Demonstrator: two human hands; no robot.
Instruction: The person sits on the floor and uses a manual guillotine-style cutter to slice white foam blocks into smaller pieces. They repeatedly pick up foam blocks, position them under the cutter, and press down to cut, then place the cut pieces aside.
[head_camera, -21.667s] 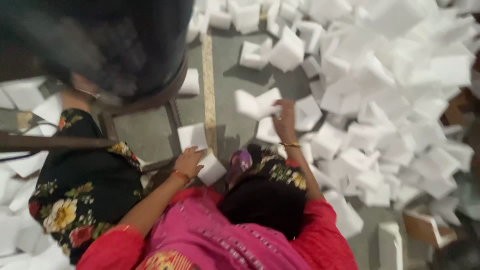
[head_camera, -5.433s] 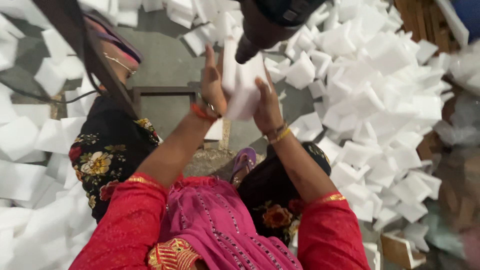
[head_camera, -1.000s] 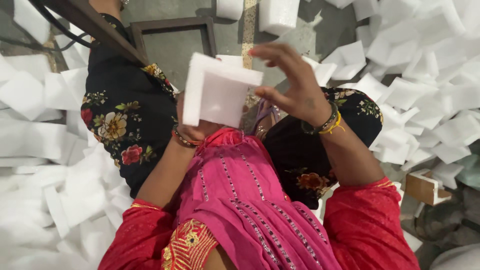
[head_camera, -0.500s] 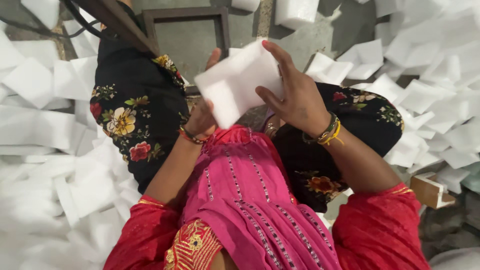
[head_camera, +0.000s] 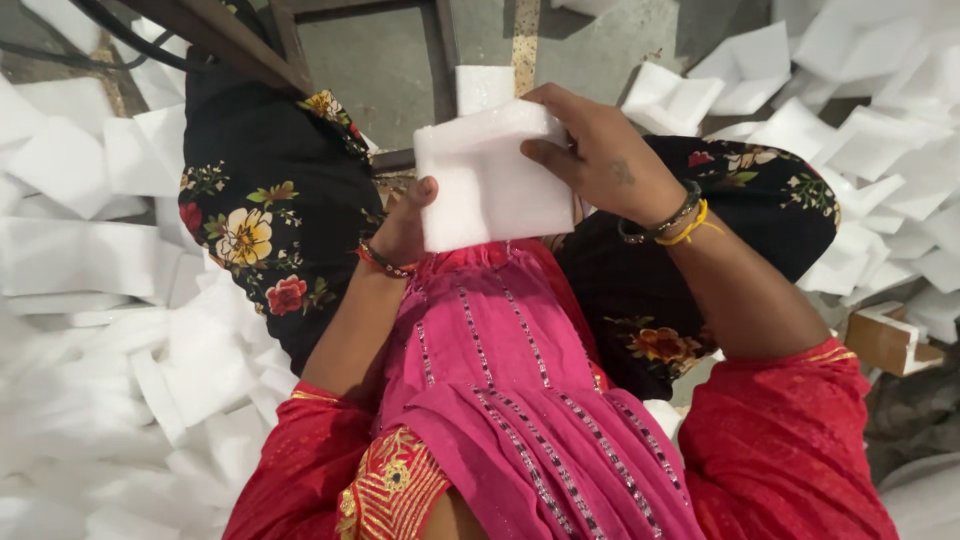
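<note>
**One carton at the right edge**

No labels, signs or screens visible. Only a small brown cardboard box (head_camera: 888, 340), open-topped with a white rim, lying tilted on the floor at far right among loose white foam pieces (head_camera: 120, 300).

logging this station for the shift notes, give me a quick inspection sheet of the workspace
surface: grey concrete floor, bare patch ahead of the person
job's things: white rectangular foam block, held up over the lap
clutter: loose white foam pieces heaped on both sides
hands: left hand grips the block's lower left edge; right hand clasps its upper right
cables: black cables, top left
surroundings: dark metal frame; brown cardboard box at right
</note>
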